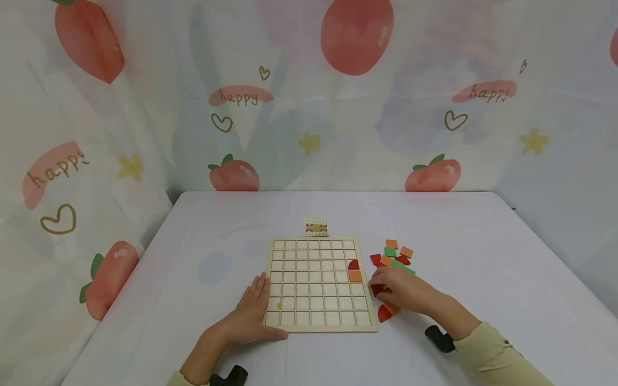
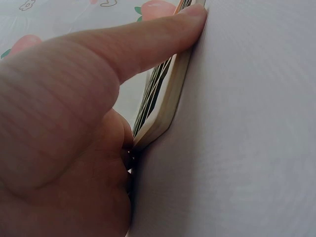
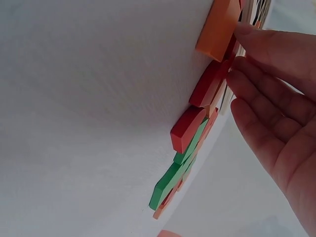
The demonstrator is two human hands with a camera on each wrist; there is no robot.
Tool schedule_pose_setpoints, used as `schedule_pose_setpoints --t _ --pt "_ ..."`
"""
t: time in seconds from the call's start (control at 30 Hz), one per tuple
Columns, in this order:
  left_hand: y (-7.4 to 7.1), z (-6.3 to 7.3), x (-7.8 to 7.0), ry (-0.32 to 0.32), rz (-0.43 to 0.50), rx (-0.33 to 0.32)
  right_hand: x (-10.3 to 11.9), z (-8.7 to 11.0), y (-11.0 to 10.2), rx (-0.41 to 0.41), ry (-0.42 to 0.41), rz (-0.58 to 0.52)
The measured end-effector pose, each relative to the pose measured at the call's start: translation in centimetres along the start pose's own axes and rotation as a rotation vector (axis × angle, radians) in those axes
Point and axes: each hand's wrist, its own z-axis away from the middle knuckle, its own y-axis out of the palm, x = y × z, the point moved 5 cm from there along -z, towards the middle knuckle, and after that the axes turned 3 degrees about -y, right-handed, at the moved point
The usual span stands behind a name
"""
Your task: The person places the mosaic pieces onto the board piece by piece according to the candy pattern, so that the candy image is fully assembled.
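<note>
A wooden grid board [image 1: 318, 328] lies flat on the table. My left hand [image 1: 248, 316] rests at its front left corner, fingers straight along the left side and thumb against the front edge; the left wrist view shows the thumb [image 2: 163, 42] touching the rim. In the right column of the board sit a red quarter-round piece [image 1: 354, 264] and, just below, an orange square piece [image 1: 355, 275]. My right hand [image 1: 403, 288] is over the loose pieces right of the board, its fingertips at a red piece [image 3: 212, 84], thumb and fingers apart.
Orange, green and red pieces lie beyond the right hand, including a green square [image 1: 390, 251] and an orange square [image 1: 406, 252]. Nearer me lies a red rounded piece [image 1: 384, 313]. A small pattern card [image 1: 315, 227] is behind the board. A printed curtain [image 1: 289, 107] hangs behind the table.
</note>
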Motion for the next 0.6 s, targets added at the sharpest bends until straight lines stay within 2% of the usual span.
schedule_pose_setpoints --t 0.37,0.6 --pt "-0.04 0.13 -0.07 0.014 0.008 -0.005 0.18 0.09 0.46 -0.006 0.024 0.035" --pt "-0.09 0.12 -0.12 0.012 0.0 -0.007 0.43 0.33 0.34 -0.012 -0.019 0.045"
